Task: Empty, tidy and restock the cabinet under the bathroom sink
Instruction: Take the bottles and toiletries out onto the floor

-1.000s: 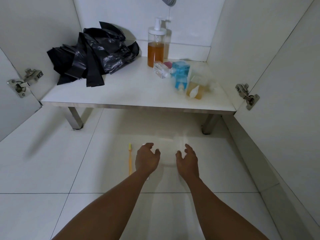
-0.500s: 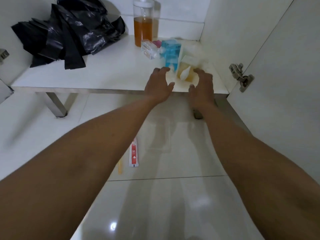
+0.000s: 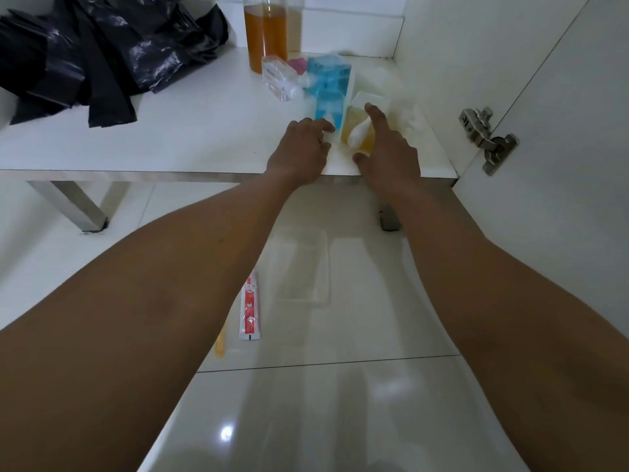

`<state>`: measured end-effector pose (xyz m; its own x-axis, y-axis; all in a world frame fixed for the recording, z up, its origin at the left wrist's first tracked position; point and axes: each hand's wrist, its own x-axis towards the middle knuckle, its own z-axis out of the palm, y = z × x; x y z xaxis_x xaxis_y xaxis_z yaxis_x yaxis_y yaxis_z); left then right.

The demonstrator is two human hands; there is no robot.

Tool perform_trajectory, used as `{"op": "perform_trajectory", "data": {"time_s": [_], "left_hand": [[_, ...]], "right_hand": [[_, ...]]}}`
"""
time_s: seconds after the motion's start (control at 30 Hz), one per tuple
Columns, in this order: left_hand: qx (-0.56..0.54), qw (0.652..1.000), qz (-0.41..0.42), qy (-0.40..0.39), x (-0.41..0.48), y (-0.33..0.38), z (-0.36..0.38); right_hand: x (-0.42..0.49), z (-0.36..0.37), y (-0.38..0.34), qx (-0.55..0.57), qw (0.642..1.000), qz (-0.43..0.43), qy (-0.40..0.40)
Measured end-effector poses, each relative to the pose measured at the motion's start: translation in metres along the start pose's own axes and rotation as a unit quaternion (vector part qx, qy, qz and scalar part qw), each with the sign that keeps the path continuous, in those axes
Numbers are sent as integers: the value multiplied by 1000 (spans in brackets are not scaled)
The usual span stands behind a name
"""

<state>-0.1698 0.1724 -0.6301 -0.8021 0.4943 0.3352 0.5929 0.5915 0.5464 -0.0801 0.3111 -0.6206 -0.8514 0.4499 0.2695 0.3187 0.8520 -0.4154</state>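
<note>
On the white cabinet shelf (image 3: 170, 141) lie a blue bottle (image 3: 328, 83) and a small yellow bottle (image 3: 355, 126) with a white cap, side by side near the front right. My left hand (image 3: 299, 148) reaches to the near end of the blue bottle, fingertips touching it. My right hand (image 3: 388, 148) flanks the yellow bottle, index finger stretched along its right side and thumb at its near end. A small clear bottle (image 3: 279, 80) lies behind them. A tall bottle of orange liquid (image 3: 263, 32) stands at the back.
Crumpled black bin bags (image 3: 102, 46) fill the shelf's left. On the floor tiles lie a red and white toothpaste tube (image 3: 250, 310), a yellow toothbrush (image 3: 219, 347) and a clear plastic tray (image 3: 303, 267). The open right door carries a hinge (image 3: 486, 137).
Both hands rose from the floor by the clear tray and reached onto the shelf, closing in on the blue and yellow bottles. The view leaned forward and closer.
</note>
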Motion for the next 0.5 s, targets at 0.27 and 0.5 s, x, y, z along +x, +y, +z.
{"op": "perform_trajectory", "data": {"time_s": [0.27, 0.5], "left_hand": [[-62, 993, 61, 85, -30, 2, -5], [-107, 971, 116, 182, -57, 21, -17]], "right_hand": [[-27, 8, -13, 75, 992, 14, 101], [-58, 1, -16, 114, 986, -24, 116]]}}
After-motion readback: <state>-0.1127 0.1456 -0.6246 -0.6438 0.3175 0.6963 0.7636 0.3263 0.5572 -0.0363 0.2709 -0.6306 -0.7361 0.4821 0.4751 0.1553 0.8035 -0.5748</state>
